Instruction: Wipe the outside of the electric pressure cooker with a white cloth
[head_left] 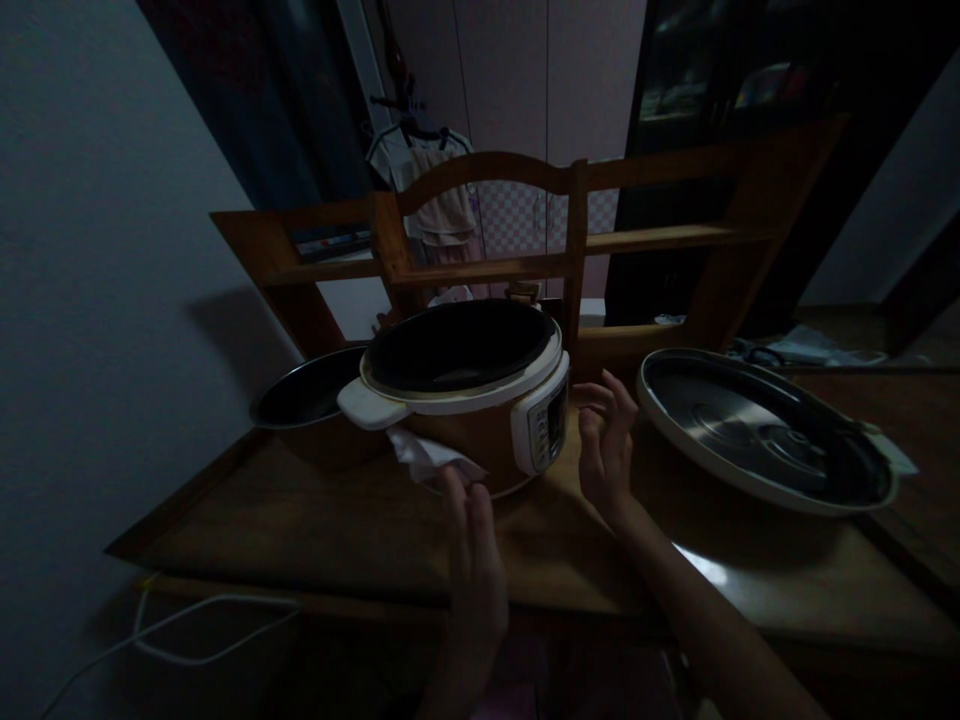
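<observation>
An electric cooker with a brown body, white rim and side handle stands on the wooden desk; its top is off and the inside looks dark. My left hand is at its near lower side, fingers fairly straight, holding a crumpled white tissue against the body. Beside the control panel, my right hand is raised with curved fingers apart and nothing in it. To the right, the cooker lid lies with its metal inner face up. A dark inner pot sits left of the cooker.
A wooden shelf rack rises along the desk's back edge. The wall closes off the left side. A white cable hangs below the desk's front left edge. Clothes hang on a stand behind.
</observation>
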